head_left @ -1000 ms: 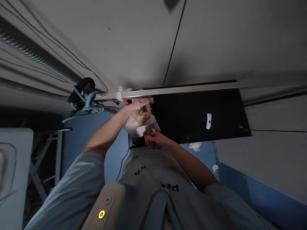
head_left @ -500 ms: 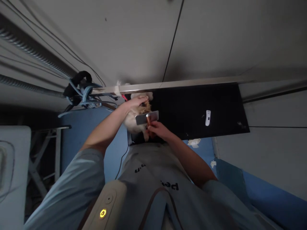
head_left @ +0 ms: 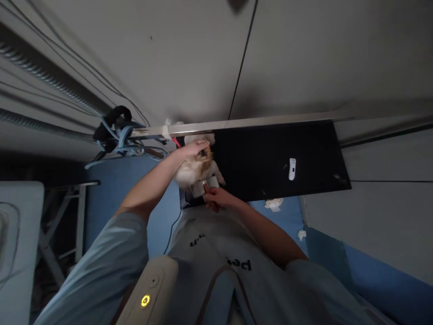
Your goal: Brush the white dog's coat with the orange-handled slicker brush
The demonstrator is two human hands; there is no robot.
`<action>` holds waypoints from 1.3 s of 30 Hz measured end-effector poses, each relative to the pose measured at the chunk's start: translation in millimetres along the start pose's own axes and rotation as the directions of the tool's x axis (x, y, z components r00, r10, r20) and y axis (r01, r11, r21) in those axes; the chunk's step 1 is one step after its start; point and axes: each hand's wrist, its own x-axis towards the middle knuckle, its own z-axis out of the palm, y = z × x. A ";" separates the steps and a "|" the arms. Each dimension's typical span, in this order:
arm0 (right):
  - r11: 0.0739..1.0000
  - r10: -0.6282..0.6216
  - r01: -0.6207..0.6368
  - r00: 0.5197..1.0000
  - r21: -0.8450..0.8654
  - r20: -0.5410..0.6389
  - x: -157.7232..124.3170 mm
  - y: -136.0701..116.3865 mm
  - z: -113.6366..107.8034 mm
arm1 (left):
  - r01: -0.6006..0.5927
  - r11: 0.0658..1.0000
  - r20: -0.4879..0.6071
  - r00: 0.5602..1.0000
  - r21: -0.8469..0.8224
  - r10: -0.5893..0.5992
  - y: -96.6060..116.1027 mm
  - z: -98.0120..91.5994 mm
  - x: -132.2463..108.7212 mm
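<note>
A small dog with cream and tan fur (head_left: 187,173) is at the left end of a black tabletop (head_left: 250,167). My left hand (head_left: 195,148) is closed on the dog's head fur. A brush with a wide, flat pale head (head_left: 213,182) lies against the dog's near side. Its brown handle is in the closed fingers of my right hand (head_left: 216,198), close to the table's front edge. The dog's face is partly hidden by my left hand.
A white handheld device (head_left: 292,169) lies on the right part of the tabletop. A metal bar (head_left: 250,122) runs along the back edge, with blue rope (head_left: 125,137) at its left. Crumpled tissue (head_left: 274,204) is below the front edge. A white appliance (head_left: 20,243) stands far left.
My right hand has moved the brush down toward my body, from near the dog's head to its lower side. A pale leg now shows beside the brush. My left hand stays at the head.
</note>
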 end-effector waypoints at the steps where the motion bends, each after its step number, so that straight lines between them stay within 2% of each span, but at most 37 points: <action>1: 1.000 0.016 -0.016 0.999 -0.017 0.029 -0.5 1.6 0.2 | 0.000 1.000 0.002 1.000 0.022 0.000 -0.5 -1.3 1.2; 3: 0.999 -0.051 0.051 0.998 0.004 -0.037 0.0 -0.4 -1.3 | -0.006 1.000 0.005 1.000 0.009 0.006 -1.9 -3.7 4.4; 5: 0.988 -0.138 0.149 0.973 0.044 -0.184 2.1 -6.4 -4.1 | 0.000 0.999 0.015 1.000 -0.042 0.001 -3.3 -4.8 7.4; 6: 0.988 -0.135 0.150 0.964 0.049 -0.230 2.8 -8.9 -5.2 | 0.006 0.998 0.015 1.000 -0.062 -0.005 -3.9 -4.7 8.4; 8: 0.998 -0.041 0.050 0.977 0.037 -0.210 2.5 -10.4 -6.0 | 0.013 0.997 0.007 1.000 -0.071 -0.012 -4.5 -3.6 8.7; 10: 0.999 0.047 -0.046 0.993 0.019 -0.110 1.1 -8.5 -5.6 | 0.016 0.998 -0.004 1.000 -0.055 -0.016 -4.4 -2.4 7.4; 12: 1.000 0.000 0.001 0.997 0.018 -0.073 1.7 -7.5 -6.0 | 0.014 0.998 -0.007 1.000 -0.057 -0.014 -4.1 -2.1 6.3; 15: 0.990 -0.142 0.137 0.970 -0.043 -0.198 7.5 -9.5 -9.1 | 0.020 0.997 -0.019 1.000 -0.077 -0.021 -4.9 -3.4 8.4; 20: 0.943 -0.022 -0.074 0.959 -0.325 -0.284 -1.1 -9.2 -7.2 | 0.016 0.998 -0.040 0.999 -0.068 -0.019 -11.7 -4.2 19.1; 22: 0.857 -0.136 -0.070 0.925 -0.510 -0.355 -11.7 -17.6 -5.7 | 0.026 0.996 -0.033 0.999 -0.090 -0.029 -13.7 -2.9 22.9; 25: 0.555 -0.388 -0.095 0.849 -0.826 -0.358 -25.6 -46.3 -15.0 | 0.041 0.992 -0.028 0.999 -0.119 -0.044 -12.7 -0.9 26.1; 27: 0.414 -0.446 -0.160 0.823 -0.896 -0.353 -34.3 -66.6 -29.6 | 0.023 0.991 -0.048 0.998 -0.130 -0.029 -10.3 -0.6 27.0; 29: 0.391 -0.456 -0.290 0.763 -0.873 -0.458 -43.8 -79.2 -43.4 | -0.008 0.993 -0.076 0.997 -0.119 -0.001 -8.2 -1.1 28.0; 31: 0.440 -0.442 -0.408 0.677 -0.800 -0.588 -51.8 -83.0 -47.8 | -0.017 0.997 -0.093 0.996 -0.081 0.010 -7.3 -1.6 29.9; 32: 0.460 -0.433 -0.425 0.659 -0.780 -0.615 -54.2 -82.9 -45.4 | -0.011 0.998 -0.097 0.995 -0.063 0.005 -7.3 -1.5 31.2; 33: 0.460 -0.432 -0.401 0.678 -0.792 -0.594 -55.1 -82.5 -40.7 | 0.003 0.999 -0.095 0.995 -0.052 -0.008 -7.3 -1.0 32.5; 36: 0.359 -0.473 -0.211 0.799 -0.909 -0.372 -52.3 -84.6 -25.1 | 0.059 0.997 -0.087 0.994 -0.055 -0.064 -6.9 2.3 35.5; 37: 0.326 -0.478 -0.174 0.818 -0.929 -0.321 -51.6 -86.8 -23.2 | 0.074 0.995 -0.088 0.993 -0.067 -0.080 -6.5 3.6 36.0; 39: 0.310 -0.475 -0.212 0.810 -0.927 -0.344 -53.6 -91.8 -25.1 | 0.096 0.992 -0.098 0.990 -0.083 -0.104 -5.5 6.3 36.6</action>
